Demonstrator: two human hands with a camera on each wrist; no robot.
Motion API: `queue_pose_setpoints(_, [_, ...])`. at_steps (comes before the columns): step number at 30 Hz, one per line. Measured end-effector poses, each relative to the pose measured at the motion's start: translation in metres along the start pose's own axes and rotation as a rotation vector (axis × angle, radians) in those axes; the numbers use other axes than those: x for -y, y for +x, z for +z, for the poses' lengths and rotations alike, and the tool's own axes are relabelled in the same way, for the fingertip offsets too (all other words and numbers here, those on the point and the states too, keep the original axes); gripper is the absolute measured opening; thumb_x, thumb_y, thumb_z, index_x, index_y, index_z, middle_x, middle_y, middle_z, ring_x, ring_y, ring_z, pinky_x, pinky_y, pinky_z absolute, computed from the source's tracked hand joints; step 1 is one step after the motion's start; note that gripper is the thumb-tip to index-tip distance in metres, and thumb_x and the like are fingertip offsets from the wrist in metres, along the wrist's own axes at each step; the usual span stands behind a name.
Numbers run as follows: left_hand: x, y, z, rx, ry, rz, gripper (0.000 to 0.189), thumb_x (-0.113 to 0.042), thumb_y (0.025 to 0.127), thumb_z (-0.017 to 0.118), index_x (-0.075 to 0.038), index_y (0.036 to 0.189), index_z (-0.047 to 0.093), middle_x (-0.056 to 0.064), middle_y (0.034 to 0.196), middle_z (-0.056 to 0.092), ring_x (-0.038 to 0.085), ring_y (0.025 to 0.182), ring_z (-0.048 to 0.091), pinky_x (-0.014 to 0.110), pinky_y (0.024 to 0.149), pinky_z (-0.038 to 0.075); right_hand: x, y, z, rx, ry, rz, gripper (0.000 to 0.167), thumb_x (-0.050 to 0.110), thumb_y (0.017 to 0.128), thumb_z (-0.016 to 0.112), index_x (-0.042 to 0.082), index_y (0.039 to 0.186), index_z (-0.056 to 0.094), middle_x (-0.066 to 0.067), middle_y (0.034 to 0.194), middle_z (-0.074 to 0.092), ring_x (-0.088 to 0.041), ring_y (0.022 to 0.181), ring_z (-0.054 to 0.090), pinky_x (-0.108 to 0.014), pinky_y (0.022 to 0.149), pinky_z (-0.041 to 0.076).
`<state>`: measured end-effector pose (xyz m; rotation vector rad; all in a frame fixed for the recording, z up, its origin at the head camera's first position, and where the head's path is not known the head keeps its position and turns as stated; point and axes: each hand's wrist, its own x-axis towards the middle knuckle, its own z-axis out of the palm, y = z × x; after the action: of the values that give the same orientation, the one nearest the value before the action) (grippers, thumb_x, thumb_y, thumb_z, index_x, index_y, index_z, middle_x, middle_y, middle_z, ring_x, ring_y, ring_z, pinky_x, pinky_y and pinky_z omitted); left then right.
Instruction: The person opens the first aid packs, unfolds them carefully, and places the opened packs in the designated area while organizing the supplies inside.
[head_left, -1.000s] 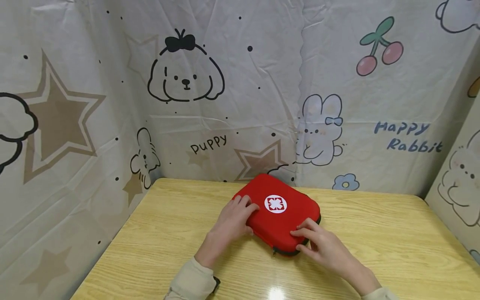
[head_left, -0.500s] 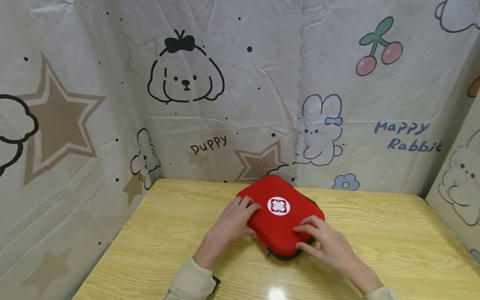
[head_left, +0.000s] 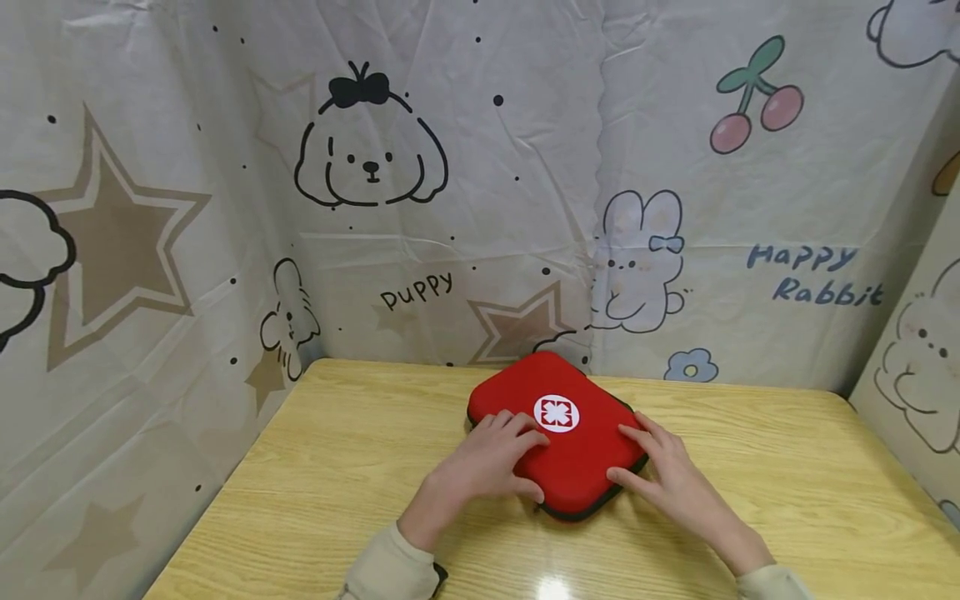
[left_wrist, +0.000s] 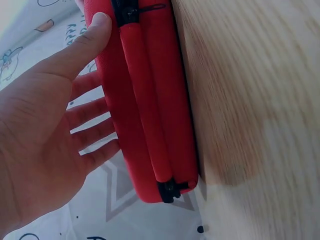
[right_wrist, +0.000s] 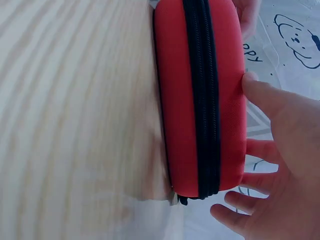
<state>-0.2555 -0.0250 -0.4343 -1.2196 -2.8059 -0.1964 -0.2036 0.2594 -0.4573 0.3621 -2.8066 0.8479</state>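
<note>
- Hands, two, bare, set apart on either side of the case; left hand [head_left: 487, 462] and right hand [head_left: 671, 471] have fingers extended and loosely spread, neither clamped on anything.
- Red case [head_left: 581, 458], one: textured covering, rounded corners, lid closed; round white emblem [head_left: 557, 413] on top, enclosing a red square with a four-armed white figure.
- Black zipper [right_wrist: 204, 100] around the side; red band [left_wrist: 145, 105] along another stretch, between black zip ends.
- Position: flat on the wood-grain table [head_left: 360, 442], turned diagonally, one corner towards the person.
- Contact: left fingers on the lid, thumb at the near-left edge; right thumb and fingers touching the near-right edge.
</note>
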Motion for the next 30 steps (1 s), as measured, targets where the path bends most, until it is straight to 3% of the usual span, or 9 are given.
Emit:
queue_pose_setpoints(8, [0.011,0.003,0.001,-0.049,-0.052,-0.041,0.064,-0.049,0.078,0.081,-0.021,0.132,0.06,-0.003,0.127,0.056,0.015,0.117,0.051,0.028,0.101,0.046,-0.002,-0.001,-0.006,-0.037,-0.036,0.005,0.064,0.051,0.085,0.073,0.006,0.13,0.063,-0.021,0.141,0.045,-0.042,0.126,0.047,-0.059,0.097,0.047])
queue_pose_setpoints(12, [0.02,0.003,0.002,-0.075,-0.026,-0.037,0.055,-0.044,0.08,0.081,-0.02,0.127,0.066,0.0,0.128,0.058,0.018,0.117,0.056,0.03,0.101,0.047,0.0,-0.001,-0.007,-0.066,-0.077,0.002,0.047,0.041,0.083,0.079,0.01,0.117,0.069,-0.013,0.117,0.053,-0.029,0.105,0.053,-0.042,0.083,0.05])
queue_pose_setpoints(17, [0.027,-0.001,-0.003,-0.073,-0.005,-0.016,0.048,-0.035,0.083,0.08,-0.019,0.127,0.068,0.004,0.135,0.059,0.022,0.124,0.057,0.034,0.105,0.046,0.005,0.0,-0.008,-0.07,-0.114,-0.026,0.035,0.031,0.078,0.084,0.014,0.106,0.072,-0.003,0.094,0.049,-0.016,0.084,0.048,-0.025,0.067,0.042])
queue_pose_setpoints(22, [0.034,-0.004,-0.005,-0.066,-0.017,-0.048,0.045,-0.029,0.084,0.079,-0.02,0.127,0.069,0.002,0.136,0.06,0.021,0.124,0.058,0.036,0.103,0.048,0.011,-0.001,-0.008,-0.05,-0.123,-0.039,0.03,0.029,0.077,0.086,0.018,0.102,0.073,0.002,0.087,0.044,-0.013,0.074,0.047,-0.02,0.06,0.038])
queue_pose_setpoints(30, [0.043,-0.007,-0.005,-0.131,-0.014,-0.074,0.036,-0.017,0.085,0.079,-0.018,0.121,0.072,0.001,0.125,0.066,0.019,0.114,0.064,0.035,0.096,0.052,0.019,-0.004,-0.005,-0.048,-0.127,-0.092,0.029,0.027,0.076,0.086,0.022,0.103,0.075,0.005,0.085,0.042,-0.009,0.068,0.044,-0.019,0.056,0.035])
